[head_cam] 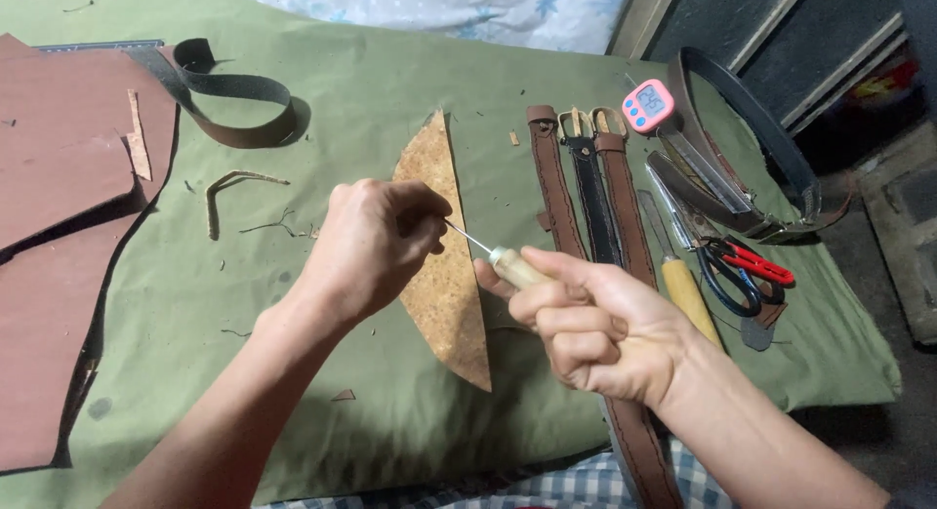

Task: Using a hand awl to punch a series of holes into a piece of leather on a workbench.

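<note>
Your right hand [595, 328] is curling tight around the pale wooden handle of an awl [503, 260], its thin metal point aiming toward your left hand [376, 241]. Your left hand is pinching its fingertips together right at the awl's tip; whatever small thing it may be gripping there is too small to tell. Both hands are hovering just above the tan crescent-shaped leather piece [444, 265] lying on the green cloth of the desk [293, 372]. That piece is showing no stitch holes as far as the view shows, so the work on it is looking barely begun. Beside it, three buckled belt straps [590, 187] are lying already stitched, with red-handled scissors [742, 270] and a pink timer [648, 105] farther right.
</note>
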